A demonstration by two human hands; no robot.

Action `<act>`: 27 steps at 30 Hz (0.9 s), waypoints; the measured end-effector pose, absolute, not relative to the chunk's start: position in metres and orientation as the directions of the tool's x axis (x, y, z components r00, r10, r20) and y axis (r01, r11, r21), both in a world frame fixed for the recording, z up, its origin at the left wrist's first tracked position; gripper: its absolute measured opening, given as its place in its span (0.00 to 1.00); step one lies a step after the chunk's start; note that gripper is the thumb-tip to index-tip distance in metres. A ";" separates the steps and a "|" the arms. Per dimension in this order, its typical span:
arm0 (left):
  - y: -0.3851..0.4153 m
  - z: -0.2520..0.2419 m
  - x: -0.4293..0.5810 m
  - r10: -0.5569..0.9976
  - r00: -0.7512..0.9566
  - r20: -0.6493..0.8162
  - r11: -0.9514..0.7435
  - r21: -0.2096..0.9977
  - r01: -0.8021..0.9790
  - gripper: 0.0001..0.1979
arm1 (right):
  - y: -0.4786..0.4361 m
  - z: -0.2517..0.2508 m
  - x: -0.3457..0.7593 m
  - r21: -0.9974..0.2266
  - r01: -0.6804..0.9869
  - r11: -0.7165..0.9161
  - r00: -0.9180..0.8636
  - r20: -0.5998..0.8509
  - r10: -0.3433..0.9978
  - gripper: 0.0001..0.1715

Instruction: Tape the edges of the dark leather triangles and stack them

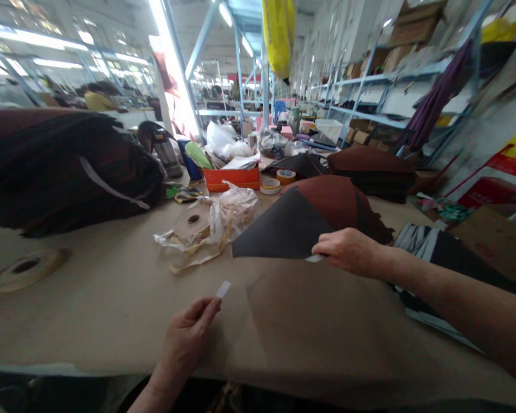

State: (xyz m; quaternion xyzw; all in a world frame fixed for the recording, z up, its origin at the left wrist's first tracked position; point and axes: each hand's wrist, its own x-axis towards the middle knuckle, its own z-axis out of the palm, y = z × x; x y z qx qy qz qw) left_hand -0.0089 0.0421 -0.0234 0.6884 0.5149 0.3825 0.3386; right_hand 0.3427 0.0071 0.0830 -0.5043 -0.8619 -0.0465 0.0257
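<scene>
My left hand (193, 327), low over the near part of the table, is closed in a pinch on a small white strip (223, 289), which sticks out past the thumb. My right hand (348, 249) is closed at the near edge of a dark grey fabric panel (284, 226) and pinches it there. Another small white strip (315, 258) pokes out beneath the right fingertips. The grey panel lies over a reddish-brown piece of fabric (331, 198). What lies inside the right fist is hidden.
A roll of tape (193, 219) sits in crumpled plastic (236, 206); another roll (26, 267) lies at left. Dark fabric stacks (69, 172) rise at left, with brown ones (370, 166) at back right. Behind are scissors (188, 195) and an orange box (232, 179). Striped pieces (417, 241) lie at right.
</scene>
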 end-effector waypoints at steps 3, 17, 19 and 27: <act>0.032 -0.007 -0.016 0.987 0.133 0.089 -0.139 0.887 0.441 0.14 | -0.041 0.020 0.337 0.042 0.794 0.607 -0.608 0.030 0.793 0.09; -0.029 0.008 0.081 0.726 0.598 -0.339 -0.043 0.845 0.532 0.12 | -0.090 0.006 0.301 -0.919 0.312 -0.240 -0.071 -0.274 0.959 0.18; -0.030 0.011 0.086 0.725 0.596 -0.345 -0.047 0.839 0.543 0.13 | -0.087 0.007 0.293 -0.927 0.236 -0.290 -0.106 -0.321 0.941 0.15; -0.029 -0.002 0.088 0.714 0.624 -0.317 -0.133 0.814 0.565 0.14 | -0.078 0.000 0.284 -0.940 0.219 -0.260 -0.139 -0.294 0.946 0.06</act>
